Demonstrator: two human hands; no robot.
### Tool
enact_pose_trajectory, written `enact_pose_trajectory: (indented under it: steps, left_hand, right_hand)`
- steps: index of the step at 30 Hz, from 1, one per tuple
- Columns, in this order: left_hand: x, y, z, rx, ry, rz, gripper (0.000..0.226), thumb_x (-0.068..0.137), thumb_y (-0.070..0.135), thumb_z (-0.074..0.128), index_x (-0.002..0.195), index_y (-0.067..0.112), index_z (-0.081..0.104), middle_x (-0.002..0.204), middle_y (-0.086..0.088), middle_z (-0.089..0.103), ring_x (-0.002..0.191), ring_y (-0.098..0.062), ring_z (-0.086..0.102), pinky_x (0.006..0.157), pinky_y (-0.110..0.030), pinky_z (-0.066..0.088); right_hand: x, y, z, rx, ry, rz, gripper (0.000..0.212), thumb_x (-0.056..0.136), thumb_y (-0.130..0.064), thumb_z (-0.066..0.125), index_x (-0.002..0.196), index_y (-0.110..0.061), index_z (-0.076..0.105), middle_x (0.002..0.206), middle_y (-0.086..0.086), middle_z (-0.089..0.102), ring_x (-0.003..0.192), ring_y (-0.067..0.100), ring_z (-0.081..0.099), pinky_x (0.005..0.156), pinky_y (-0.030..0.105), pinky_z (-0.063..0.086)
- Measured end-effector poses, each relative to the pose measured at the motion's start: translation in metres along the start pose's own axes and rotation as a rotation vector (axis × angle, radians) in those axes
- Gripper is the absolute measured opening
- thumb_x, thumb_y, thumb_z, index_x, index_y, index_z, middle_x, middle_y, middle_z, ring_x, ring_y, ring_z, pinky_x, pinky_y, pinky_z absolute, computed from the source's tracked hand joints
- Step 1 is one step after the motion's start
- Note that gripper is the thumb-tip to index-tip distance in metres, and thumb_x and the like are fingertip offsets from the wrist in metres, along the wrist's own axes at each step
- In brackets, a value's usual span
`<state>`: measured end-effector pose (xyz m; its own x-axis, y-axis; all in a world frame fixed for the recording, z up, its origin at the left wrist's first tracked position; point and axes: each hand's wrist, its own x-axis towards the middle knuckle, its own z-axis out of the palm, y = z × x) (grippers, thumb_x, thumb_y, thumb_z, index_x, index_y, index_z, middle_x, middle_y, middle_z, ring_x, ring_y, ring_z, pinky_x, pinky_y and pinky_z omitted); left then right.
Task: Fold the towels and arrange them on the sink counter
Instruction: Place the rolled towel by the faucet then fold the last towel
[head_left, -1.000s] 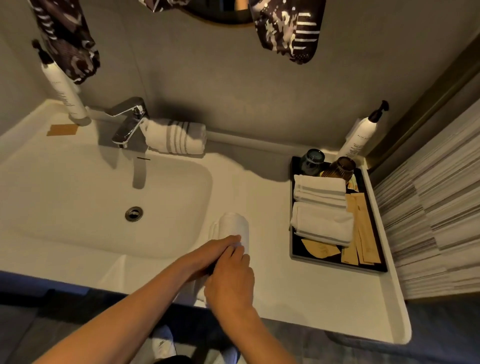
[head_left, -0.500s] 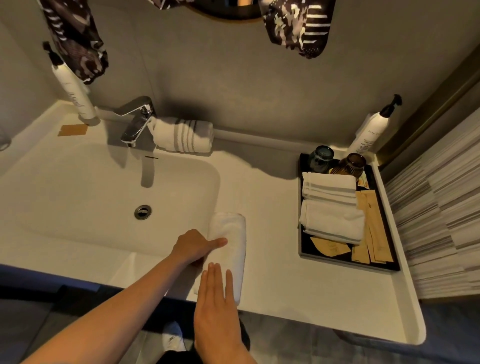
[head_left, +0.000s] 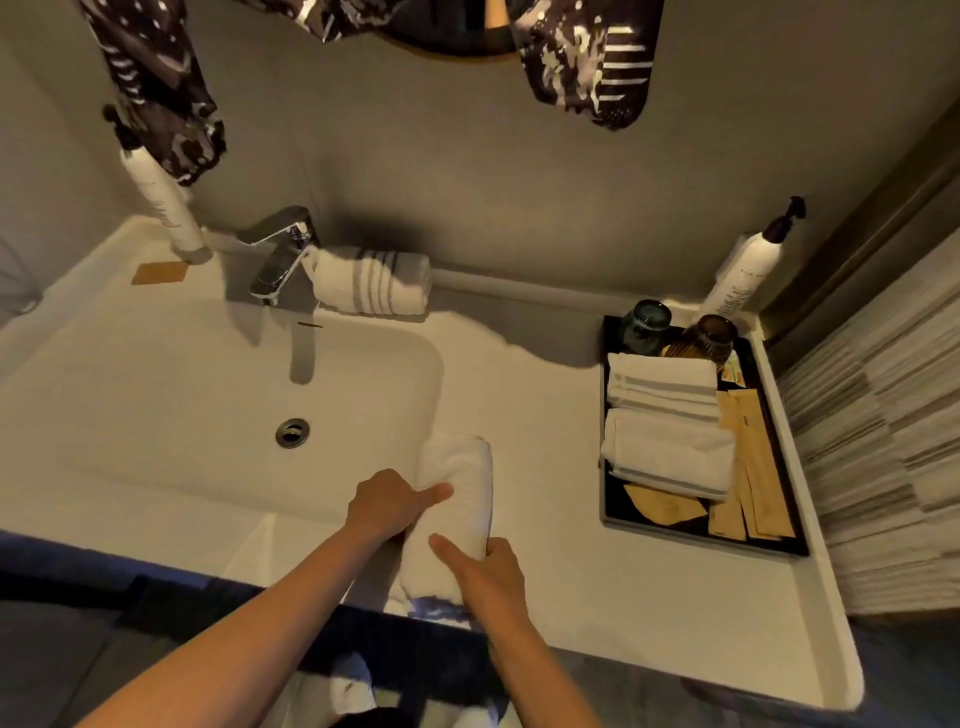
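Towel: white towel (head_left: 460, 512), folded long, lies on the sink counter (head_left: 545, 426) at the basin's front right corner.
Left hand (head_left: 387, 504): grips its left edge, thumb on top.
Right hand (head_left: 485, 577): clasps its near right end, thumb across the cloth.
Beyond: rolled striped towel (head_left: 371, 280) beside the faucet (head_left: 280, 254); tray (head_left: 605, 519) with two folded towels at right.

A white folded towel (head_left: 460, 512) lies lengthwise on the desk (head_left: 545, 415) by the sink basin (head_left: 208, 395), its near end overhanging the front edge.
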<state>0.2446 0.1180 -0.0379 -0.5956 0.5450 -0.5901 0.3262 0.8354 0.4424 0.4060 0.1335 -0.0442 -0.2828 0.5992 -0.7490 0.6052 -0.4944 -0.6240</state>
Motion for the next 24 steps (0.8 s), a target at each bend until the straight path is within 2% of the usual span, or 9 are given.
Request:
enact_pose_trajectory:
  steps: [3,5,7,8,10,13,16,21,24]
  left_hand:
    - [-0.007,0.002,-0.002,-0.008,0.000,0.013,0.059,0.076,0.071,0.065,0.064,0.015,0.052,0.064,0.000,0.059,0.081,-0.028,0.066,0.060,-0.030,0.039]
    - [-0.015,0.004,-0.004,-0.045,0.046,0.033,0.061,0.077,0.066,0.069,0.098,0.010,0.057,0.095,-0.004,0.064,0.097,-0.031,0.064,0.065,-0.031,0.039]
    - [-0.029,0.008,-0.005,0.047,0.277,0.199,0.058,0.082,0.053,0.071,0.117,0.013,0.047,0.111,-0.005,0.054,0.097,-0.029,0.061,0.066,-0.032,0.042]
    - [-0.038,0.012,-0.003,0.120,0.358,0.353,0.042,0.085,0.044,0.069,0.111,0.017,0.048,0.105,-0.002,0.053,0.090,-0.026,0.061,0.064,-0.033,0.045]
    - [-0.048,0.022,0.004,0.143,0.293,0.538,0.018,0.089,0.036,0.063,0.092,0.022,0.051,0.084,0.004,0.059,0.071,-0.019,0.060,0.059,-0.034,0.048]
    - [-0.036,0.028,0.012,-0.032,0.093,0.391,0.030,0.093,0.042,0.059,0.079,0.017,0.051,0.070,0.002,0.061,0.061,-0.011,0.053,0.056,-0.028,0.040]
    - [-0.022,0.028,0.013,-0.153,0.078,0.273,0.036,0.100,0.040,0.049,0.076,0.014,0.048,0.072,-0.002,0.059,0.063,-0.014,0.051,0.055,-0.027,0.034]
    - [-0.025,0.026,0.015,-0.248,0.075,0.282,0.037,0.106,0.033,0.038,0.071,0.020,0.043,0.072,0.000,0.057,0.064,-0.009,0.051,0.055,-0.025,0.034]
    - [-0.027,0.025,0.014,-0.262,0.046,0.296,0.036,0.106,0.032,0.038,0.072,0.019,0.040,0.070,-0.002,0.056,0.061,-0.010,0.049,0.056,-0.027,0.036]
  right_hand:
    - [0.007,0.002,0.006,-0.036,0.045,-0.040,0.069,0.073,-0.049,0.076,0.126,-0.014,0.049,0.112,0.000,0.058,0.094,0.017,0.057,0.080,0.029,0.049]
    - [0.010,-0.002,0.005,-0.025,0.036,-0.029,0.069,0.072,-0.045,0.075,0.128,-0.013,0.050,0.113,0.001,0.060,0.095,0.018,0.059,0.082,0.031,0.051]
    - [0.008,-0.008,0.004,-0.058,0.048,-0.026,0.069,0.069,-0.044,0.070,0.127,-0.015,0.048,0.115,0.002,0.060,0.100,0.021,0.061,0.087,0.035,0.054]
    - [0.007,-0.011,0.006,-0.108,0.062,-0.040,0.067,0.070,-0.043,0.067,0.127,-0.016,0.045,0.118,0.003,0.059,0.102,0.023,0.061,0.088,0.037,0.054]
    - [0.004,-0.015,0.011,-0.231,0.094,-0.079,0.059,0.076,-0.033,0.059,0.128,-0.015,0.040,0.125,0.006,0.056,0.108,0.027,0.061,0.089,0.039,0.052]
    - [0.002,-0.015,0.016,-0.304,0.122,-0.124,0.055,0.078,-0.036,0.057,0.127,-0.016,0.040,0.124,0.006,0.057,0.108,0.025,0.061,0.090,0.042,0.053]
    - [-0.001,-0.012,0.014,-0.379,0.147,-0.136,0.060,0.074,-0.053,0.056,0.122,-0.019,0.043,0.118,0.002,0.059,0.105,0.024,0.061,0.086,0.040,0.052]
    - [-0.011,-0.005,0.021,-0.435,0.277,-0.173,0.060,0.075,-0.064,0.051,0.118,-0.022,0.045,0.111,-0.003,0.059,0.100,0.020,0.062,0.085,0.037,0.053]
    - [-0.017,-0.007,0.027,-0.329,0.218,-0.147,0.069,0.070,-0.061,0.056,0.124,-0.021,0.040,0.118,-0.001,0.057,0.105,0.020,0.061,0.087,0.036,0.053]
